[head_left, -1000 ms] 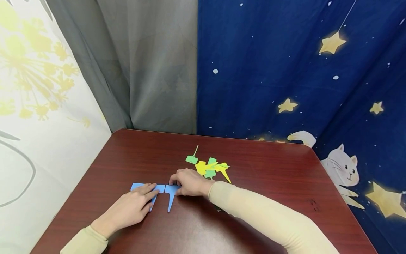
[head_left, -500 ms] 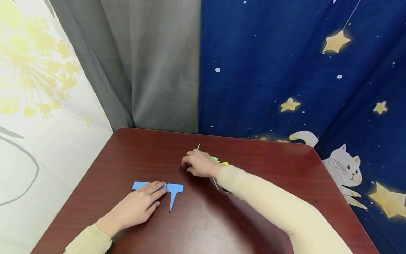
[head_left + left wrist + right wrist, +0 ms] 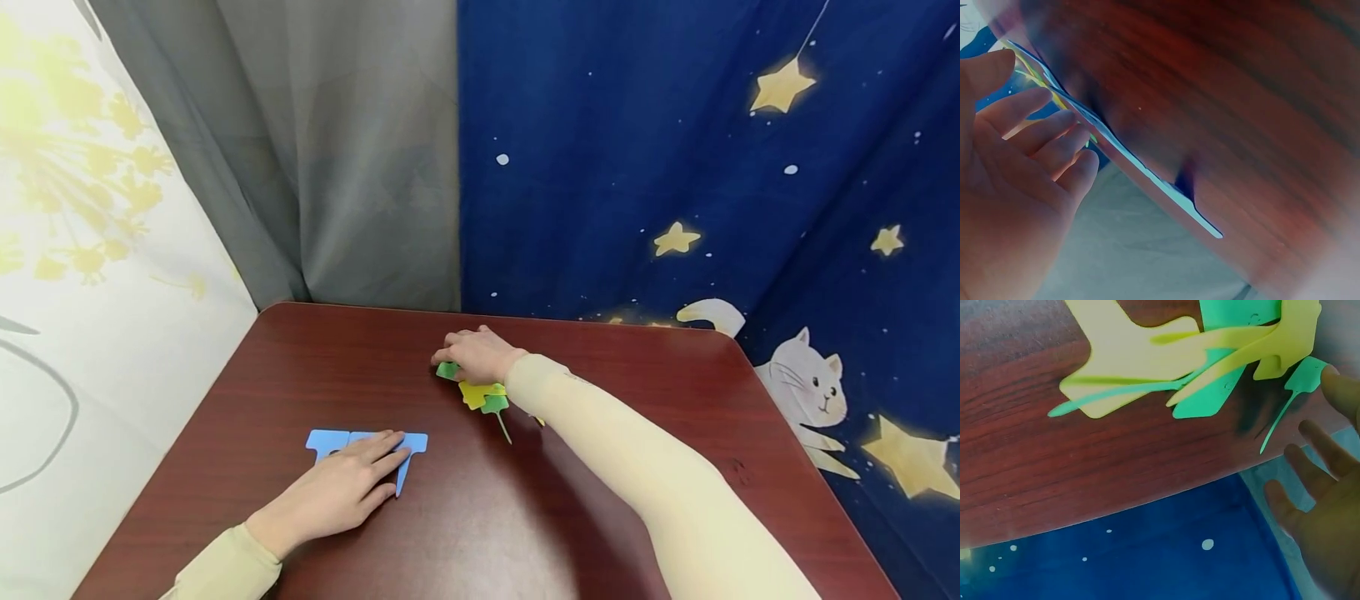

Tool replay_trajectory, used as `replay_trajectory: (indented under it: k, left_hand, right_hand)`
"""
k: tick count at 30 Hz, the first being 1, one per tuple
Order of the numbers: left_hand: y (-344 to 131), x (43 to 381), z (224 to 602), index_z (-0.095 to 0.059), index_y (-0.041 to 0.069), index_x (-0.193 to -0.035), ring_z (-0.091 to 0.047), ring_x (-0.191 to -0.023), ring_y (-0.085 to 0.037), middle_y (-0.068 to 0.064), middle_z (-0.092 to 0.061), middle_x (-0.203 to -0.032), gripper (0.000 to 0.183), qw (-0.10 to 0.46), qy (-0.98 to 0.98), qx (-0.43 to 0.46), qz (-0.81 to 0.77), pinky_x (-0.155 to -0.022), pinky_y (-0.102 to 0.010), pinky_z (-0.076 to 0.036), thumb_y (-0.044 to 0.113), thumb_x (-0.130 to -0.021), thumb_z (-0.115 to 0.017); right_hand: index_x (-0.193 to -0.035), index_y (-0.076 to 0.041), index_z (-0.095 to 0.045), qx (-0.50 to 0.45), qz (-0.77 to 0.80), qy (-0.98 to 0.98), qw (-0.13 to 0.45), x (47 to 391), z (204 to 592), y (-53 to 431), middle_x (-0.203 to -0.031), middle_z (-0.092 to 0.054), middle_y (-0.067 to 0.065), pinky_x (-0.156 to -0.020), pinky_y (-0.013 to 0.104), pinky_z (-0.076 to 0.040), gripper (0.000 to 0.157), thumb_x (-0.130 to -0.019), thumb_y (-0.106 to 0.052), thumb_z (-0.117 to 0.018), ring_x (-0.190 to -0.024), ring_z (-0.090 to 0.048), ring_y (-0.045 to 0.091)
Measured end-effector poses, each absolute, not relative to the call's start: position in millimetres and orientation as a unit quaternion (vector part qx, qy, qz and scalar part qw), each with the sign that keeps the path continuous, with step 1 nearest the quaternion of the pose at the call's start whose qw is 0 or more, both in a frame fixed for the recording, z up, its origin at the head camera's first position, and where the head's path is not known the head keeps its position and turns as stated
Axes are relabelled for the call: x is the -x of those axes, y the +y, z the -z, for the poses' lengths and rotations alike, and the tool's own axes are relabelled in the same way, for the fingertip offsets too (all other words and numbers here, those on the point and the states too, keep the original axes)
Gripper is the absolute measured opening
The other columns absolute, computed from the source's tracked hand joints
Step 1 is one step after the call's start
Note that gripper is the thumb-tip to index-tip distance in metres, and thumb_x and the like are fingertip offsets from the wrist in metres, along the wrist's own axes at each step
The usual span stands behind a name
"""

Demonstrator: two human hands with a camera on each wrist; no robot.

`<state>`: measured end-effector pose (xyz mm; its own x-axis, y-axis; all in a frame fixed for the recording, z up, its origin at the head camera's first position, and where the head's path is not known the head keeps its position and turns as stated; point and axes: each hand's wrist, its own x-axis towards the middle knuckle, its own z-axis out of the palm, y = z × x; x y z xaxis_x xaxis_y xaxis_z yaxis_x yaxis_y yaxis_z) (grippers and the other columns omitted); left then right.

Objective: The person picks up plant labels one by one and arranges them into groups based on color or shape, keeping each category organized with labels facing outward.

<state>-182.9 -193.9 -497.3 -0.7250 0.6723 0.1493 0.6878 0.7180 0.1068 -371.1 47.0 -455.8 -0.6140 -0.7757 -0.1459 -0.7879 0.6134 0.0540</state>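
Blue T-shaped plant labels (image 3: pixel 327 440) lie in a row at the left of the table, their heads along one line. My left hand (image 3: pixel 341 487) rests on them with fingers stretched out, covering the middle part of the row. In the left wrist view the blue labels (image 3: pixel 1172 192) show nearly edge-on beyond the fingertips. My right hand (image 3: pixel 482 354) is at a green T-shaped plant label (image 3: pixel 447 371) on the far side. From the right wrist view, its fingers are spread and fairly straight, the thumb overlapping the edge of that green label (image 3: pixel 1305 375).
Beside the right hand lies a loose pile of yellow plant labels (image 3: pixel 472 395) and green ones (image 3: pixel 495 404), partly hidden by the hand and sleeve. The brown table (image 3: pixel 600 500) ends at a grey curtain (image 3: pixel 375 167) and a blue starry curtain (image 3: pixel 570 167).
My right hand has left the blue label on the right and moved away over the table to the green label. The left hand has slid slightly right along the row.
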Motion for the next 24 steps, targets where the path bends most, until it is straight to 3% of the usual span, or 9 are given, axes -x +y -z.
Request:
replay_trajectory:
  k: [6, 9, 15, 24]
  left_hand:
    - [-191.3, 184.4, 497.6, -0.044, 0.013, -0.136, -0.032, -0.129, -0.024, -0.006, -0.035, -0.143, 0.053, 0.039, -0.926, 0.368, 0.081, -0.099, -0.043, -0.034, 0.038, -0.09, -0.052]
    - [-190.0, 185.3, 497.3, -0.043, 0.013, -0.137, -0.032, -0.13, -0.024, -0.006, -0.034, -0.143, 0.054, 0.033, -0.926, 0.369, 0.078, -0.1, -0.042, -0.033, 0.039, -0.091, -0.051]
    - [-189.1, 184.2, 499.0, -0.041, 0.013, -0.138, -0.031, -0.13, -0.023, -0.007, -0.034, -0.143, 0.055, 0.036, -0.928, 0.365, 0.072, -0.101, -0.042, -0.032, 0.04, -0.091, -0.049]
    - [-190.0, 183.0, 499.2, -0.04, 0.011, -0.138, -0.027, -0.132, -0.024, -0.008, -0.031, -0.145, 0.055, 0.05, -0.923, 0.376, 0.071, -0.102, -0.043, -0.029, 0.038, -0.092, -0.05]
  right_hand:
    - [-0.13, -0.038, -0.048, 0.438, -0.085, 0.892, 0.066, 371.4, 459.9, 40.7, -0.11, -0.048, -0.008, -0.083, 0.042, -0.037, 0.053, -0.082, -0.03, -0.068, -0.101, -0.045, 0.013]
    - [-0.13, -0.038, -0.047, 0.423, -0.085, 0.899, 0.075, 372.2, 460.6, 41.6, -0.113, -0.047, -0.007, -0.09, 0.046, -0.035, 0.054, -0.082, -0.031, -0.068, -0.104, -0.046, 0.015]
    - [-0.124, -0.033, -0.053, 0.391, -0.055, 0.914, 0.094, 375.8, 463.4, 44.4, -0.117, -0.049, -0.006, -0.098, 0.052, -0.03, 0.045, -0.081, -0.03, -0.069, -0.108, -0.043, 0.018]
    - [-0.102, -0.024, -0.054, 0.379, -0.043, 0.922, 0.057, 379.4, 462.5, 43.1, -0.096, -0.047, -0.008, -0.078, 0.034, -0.04, 0.035, -0.075, -0.031, -0.074, -0.087, -0.04, 0.014]
